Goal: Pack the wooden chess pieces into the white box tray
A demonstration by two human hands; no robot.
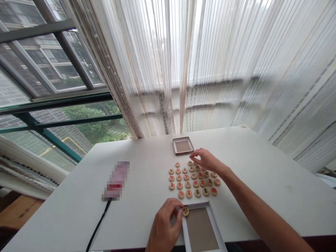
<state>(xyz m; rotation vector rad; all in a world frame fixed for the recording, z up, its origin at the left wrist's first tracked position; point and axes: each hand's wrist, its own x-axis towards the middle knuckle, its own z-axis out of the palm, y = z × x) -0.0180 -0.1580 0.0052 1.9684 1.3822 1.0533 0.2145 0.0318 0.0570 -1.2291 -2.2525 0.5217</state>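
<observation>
Nearest, an open box (201,227) lies at the front edge of the table (147,168), its close end running out of the picture. The left hand (166,222) is by its far left corner, thumb and forefinger apparently pinching a black-marked piece (186,211) by the side, which leaves its face in plain sight. The piece overlaps the rim; whether it rests there is hard to tell. The other fingers curl under, partly hidden.

Just beyond the box, the other pieces (195,183) lie flat in loose rows, marked faces up, probably so that each can be read. Several characters are too small to make out, and the right arm hides part of the group.

The right hand (207,159) hovers over the back row, thumb and forefinger tips nearly meeting just above a piece; one cannot tell whether they grip anything. Behind it stands a tray (183,146), just past the pieces.

Off to the left, a cable (101,222) runs out at the bottom from an object (116,181) blurred beyond recognition. Farthest back, a striped curtain (223,45) veils much of the view outside.
</observation>
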